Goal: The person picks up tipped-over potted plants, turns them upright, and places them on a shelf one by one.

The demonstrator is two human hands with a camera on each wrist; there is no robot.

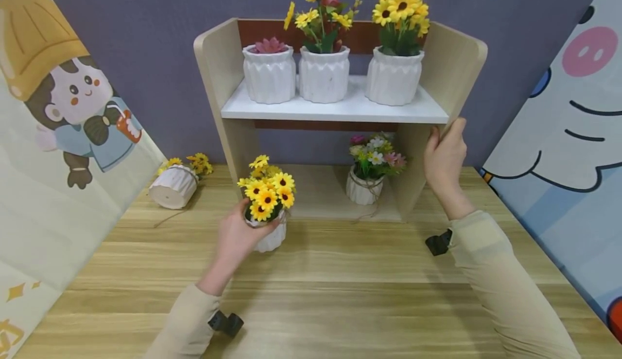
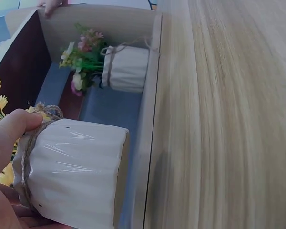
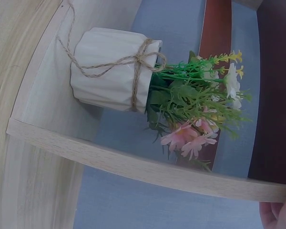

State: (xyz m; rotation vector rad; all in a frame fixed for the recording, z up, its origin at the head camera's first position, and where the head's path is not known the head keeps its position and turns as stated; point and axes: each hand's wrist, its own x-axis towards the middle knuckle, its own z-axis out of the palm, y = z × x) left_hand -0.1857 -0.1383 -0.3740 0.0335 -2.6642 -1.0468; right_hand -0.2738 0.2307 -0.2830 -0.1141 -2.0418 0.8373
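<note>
My left hand [image 1: 241,233] grips the rim of a white flowerpot [image 1: 272,238] full of yellow flowers [image 1: 267,194], in front of the shelf's lower left side. Twine circles the pot's neck, and its base shows above the shelf's bottom board in the left wrist view. My right hand [image 1: 446,156] holds the front edge of the right side panel of the wooden shelf [image 1: 457,67], just under the white upper board. Inside the lower level, near that panel, stands a twine-tied white pot [image 3: 114,69] of pink, white and yellow flowers [image 1: 376,156].
On the upper board [image 1: 335,112] stand a succulent pot [image 1: 269,78], a pot of mixed yellow and red flowers [image 1: 324,75] and a yellow flower pot [image 1: 394,78]. Another flowerpot [image 1: 174,187] lies tipped on the table [image 1: 330,305], left of the shelf. Printed panels flank both sides.
</note>
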